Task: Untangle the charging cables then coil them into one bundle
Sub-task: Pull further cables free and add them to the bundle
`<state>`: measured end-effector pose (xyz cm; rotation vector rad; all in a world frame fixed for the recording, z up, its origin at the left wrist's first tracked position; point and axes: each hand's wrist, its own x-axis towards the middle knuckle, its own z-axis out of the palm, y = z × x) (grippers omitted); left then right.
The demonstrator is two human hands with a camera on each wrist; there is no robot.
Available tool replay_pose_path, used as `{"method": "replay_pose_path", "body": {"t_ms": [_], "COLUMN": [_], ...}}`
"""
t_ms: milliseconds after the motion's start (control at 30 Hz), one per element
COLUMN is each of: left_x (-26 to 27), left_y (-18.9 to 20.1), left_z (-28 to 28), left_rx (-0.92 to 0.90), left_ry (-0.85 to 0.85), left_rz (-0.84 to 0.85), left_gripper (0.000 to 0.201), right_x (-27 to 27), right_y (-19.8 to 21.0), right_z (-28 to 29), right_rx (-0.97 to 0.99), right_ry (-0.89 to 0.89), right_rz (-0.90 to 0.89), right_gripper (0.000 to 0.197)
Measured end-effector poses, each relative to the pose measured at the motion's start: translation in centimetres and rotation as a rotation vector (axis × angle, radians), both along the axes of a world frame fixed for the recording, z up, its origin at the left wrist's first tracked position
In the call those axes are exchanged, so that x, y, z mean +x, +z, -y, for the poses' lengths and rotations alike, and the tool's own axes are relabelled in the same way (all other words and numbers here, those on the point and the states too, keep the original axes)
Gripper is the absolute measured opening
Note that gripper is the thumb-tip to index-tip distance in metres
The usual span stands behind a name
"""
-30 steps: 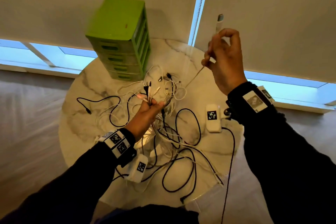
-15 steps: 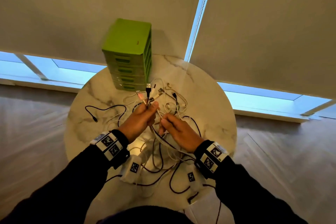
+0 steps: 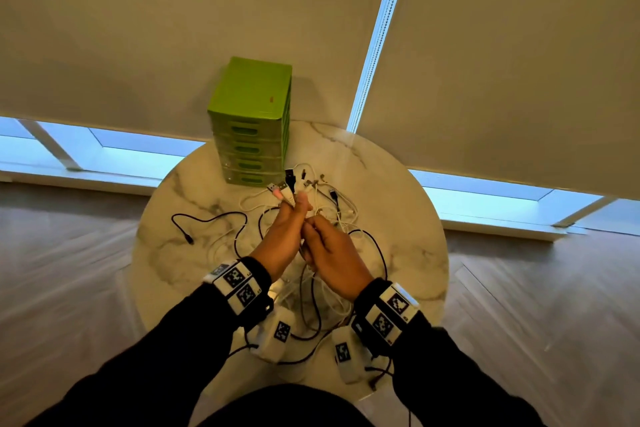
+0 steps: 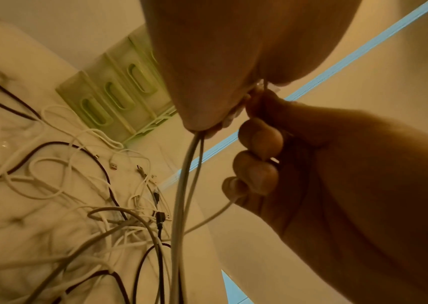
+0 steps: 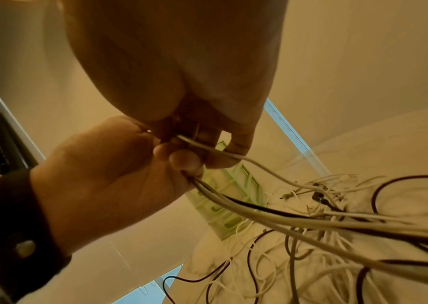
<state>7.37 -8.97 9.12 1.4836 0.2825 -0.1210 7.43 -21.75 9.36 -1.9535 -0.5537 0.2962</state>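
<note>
You're in dark long sleeves [image 3: 114, 367], black cloth running down both forearms to the cuffs. Your left hand [image 3: 280, 239] and right hand [image 3: 334, 258] are bare. On your left wrist there's a white block [image 3: 237, 284] strapped on, two black-and-white square code tags on its top face. The right wrist band [image 3: 389, 314] matches it: white housing, two tags, black strap under it. From the right wrist camera, your left cuff [image 5: 13, 222] shows a black strap with a round metal stud [image 5: 24, 247]. Small white tagged units [image 3: 280, 331] hang below each wrist, thin dark leads trailing off.
</note>
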Motion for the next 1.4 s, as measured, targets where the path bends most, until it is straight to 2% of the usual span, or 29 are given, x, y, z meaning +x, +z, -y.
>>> {"method": "replay_pose_path", "body": {"t_ms": [100, 200, 267, 333, 400, 533, 667, 767, 867, 967, 1067, 1200, 1267, 1333, 1400], "left_x": [-0.5, -0.4, 0.1, 0.7, 1.4, 2.7, 3.6, 4.1, 4.1, 3.4, 2.7, 2.9, 3.2, 3.4, 3.4], "left_y": [-0.2, -0.4, 0.3, 1.4, 2.5, 4.6, 5.9, 6.5, 5.7, 3.7, 2.1, 1.0, 1.1, 1.5, 1.7], "left_z": [0.2, -0.3, -0.9, -1.9, -3.1, -5.2, -7.1, -8.6, -9.1, -7.6, -5.1, -3.3, -3.0, -2.7, -2.2], "left_rx": [0.112, 0.17, 0.174, 0.116, -0.02, -0.23, -0.249, -0.213, -0.107, 0.052, 0.175, 0.033, -0.084, -0.174, -0.187], "left_ry": [0.035, 0.108, 0.159, 0.212, 0.245, 0.277, 0.327, 0.369, 0.367, 0.259, 0.172, 0.187, 0.221, 0.224, 0.193], "left_rz": [0.05, 0.145, 0.18, 0.196, 0.222, 0.265, 0.277, 0.319, 0.293, 0.21, 0.043, -0.037, -0.038, -0.026, 0.013], "left_gripper": [0.072, 0.063, 0.059, 0.056, 0.057, 0.055, 0.054, 0.051, 0.046, 0.043, 0.048, 0.059, 0.055, 0.051, 0.049], "right_x": [-0.2, 0.6, 1.4, 2.1, 2.6, 4.1, 6.2, 8.3, 10.6, 11.2, 9.8, 7.7, 7.1, 6.8, 6.6], "right_y": [-0.7, -2.7, -4.1, -5.3, -6.4, -7.5, -7.2, -6.7, -5.3, -3.3, -1.2, -0.7, -1.4, -2.0, -2.3], "right_z": [0.1, 0.8, 2.0, 3.4, 4.8, 6.1, 7.1, 7.4, 6.4, 3.6, 0.5, -1.1, -1.1, -0.9, -0.8], "right_rx": [-0.038, -0.265, -0.413, -0.456, -0.457, -0.613, -0.816, -0.887, -0.752, -0.43, -0.151, -0.099, -0.141, -0.158, -0.145], "right_ry": [0.024, 0.063, 0.048, 0.012, 0.013, 0.093, 0.069, -0.086, -0.196, -0.224, -0.153, 0.061, 0.125, 0.168, 0.21], "right_rz": [-0.052, 0.014, 0.041, -0.044, -0.104, -0.062, -0.067, -0.097, -0.047, -0.001, 0.015, 0.08, 0.082, 0.069, 0.06], "right_gripper": [0.03, 0.044, 0.043, 0.045, 0.045, 0.038, 0.038, 0.054, 0.043, 0.043, 0.037, 0.03, 0.027, 0.035, 0.041]}}
